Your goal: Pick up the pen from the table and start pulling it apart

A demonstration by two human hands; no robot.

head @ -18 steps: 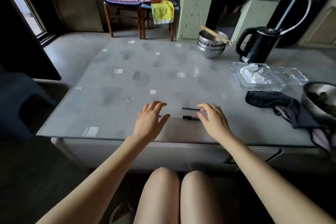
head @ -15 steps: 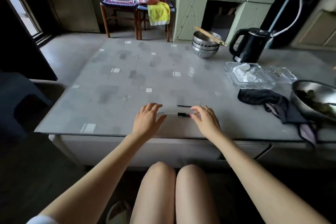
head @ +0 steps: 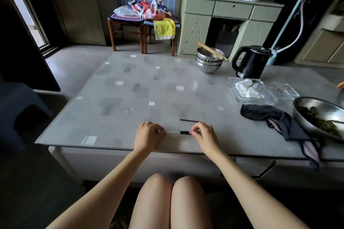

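A thin pen with a clear barrel and a black section lies near the front edge of the grey table. My left hand pinches its clear left end with curled fingers. My right hand pinches its black right end between thumb and fingertips. A thin black stick lies on the table just beyond the pen, close to my right hand. A ring shows on my right hand.
At the right sit a dark cloth, a steel bowl of greens, two clear trays, a black kettle and stacked steel bowls with chopsticks. Chairs with clothes and a green cabinet stand behind.
Both hands went from spread fingers over the table to curled fingers pinching the two ends of the pen. The camera has tilted up slightly.
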